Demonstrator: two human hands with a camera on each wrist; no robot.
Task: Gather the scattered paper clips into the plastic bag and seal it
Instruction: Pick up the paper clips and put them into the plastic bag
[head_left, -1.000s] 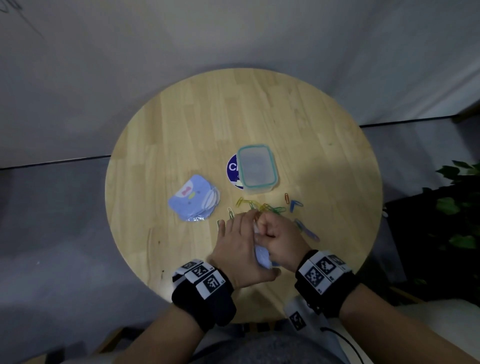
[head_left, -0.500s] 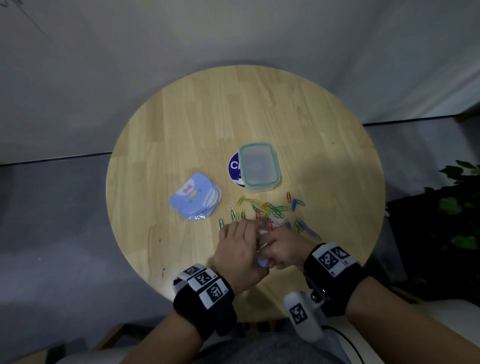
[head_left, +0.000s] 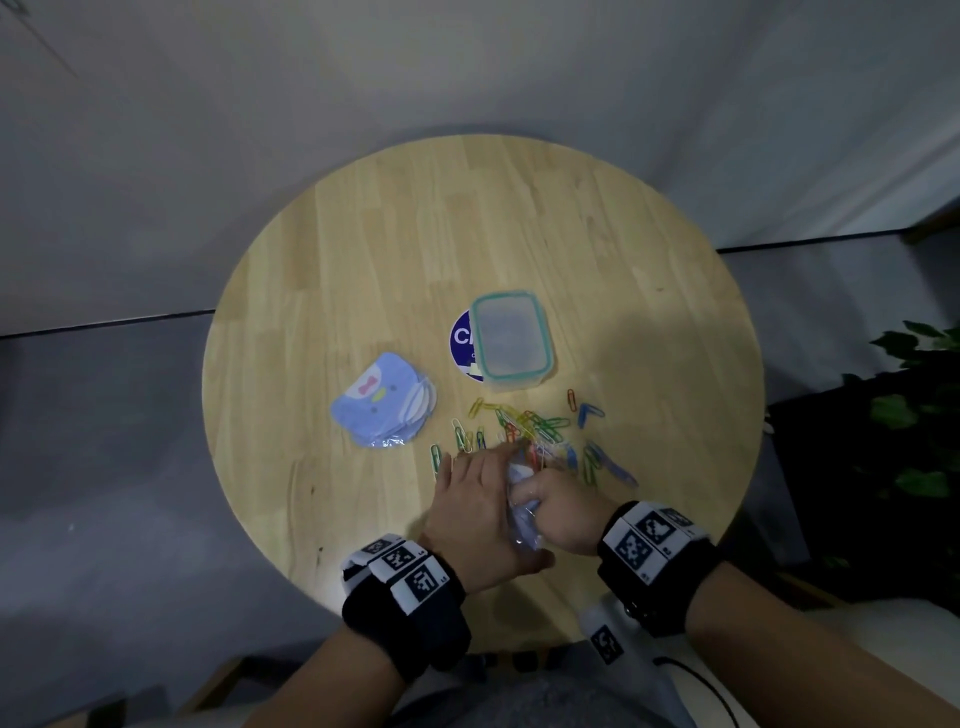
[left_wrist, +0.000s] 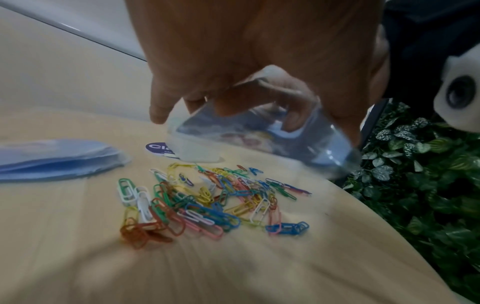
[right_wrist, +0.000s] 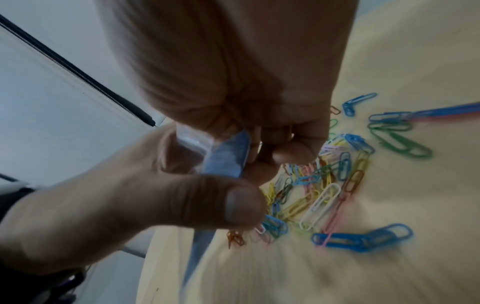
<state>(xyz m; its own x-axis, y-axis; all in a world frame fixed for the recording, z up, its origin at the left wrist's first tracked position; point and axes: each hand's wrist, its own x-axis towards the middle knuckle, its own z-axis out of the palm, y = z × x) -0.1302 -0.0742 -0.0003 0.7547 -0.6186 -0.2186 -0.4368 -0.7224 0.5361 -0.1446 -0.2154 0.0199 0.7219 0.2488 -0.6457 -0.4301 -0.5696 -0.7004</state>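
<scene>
A small clear plastic bag (head_left: 521, 501) with blue print is held between both hands near the table's front edge. My left hand (head_left: 483, 493) grips it with curled fingers (left_wrist: 226, 102) on top and the thumb (right_wrist: 233, 203) below, so the bag (left_wrist: 259, 131) hangs just above the table. My right hand (head_left: 550, 499) pinches the bag's edge (right_wrist: 223, 158) with curled fingers (right_wrist: 285, 152). Several coloured paper clips (head_left: 535, 426) lie loose on the wood just beyond the hands, seen as a pile (left_wrist: 207, 201) under the bag. Whether any clip is inside the bag cannot be told.
A lidded clear box with a teal rim (head_left: 511, 338) stands behind the clips on a round blue sticker (head_left: 460, 338). A stack of blue printed bags (head_left: 384, 405) lies to the left. Green plants (head_left: 914, 415) stand past the round table's (head_left: 311, 312) right edge.
Both hands, with the bag between them, have drawn back a little toward me. More of the clip pile now shows beyond the fingertips.
</scene>
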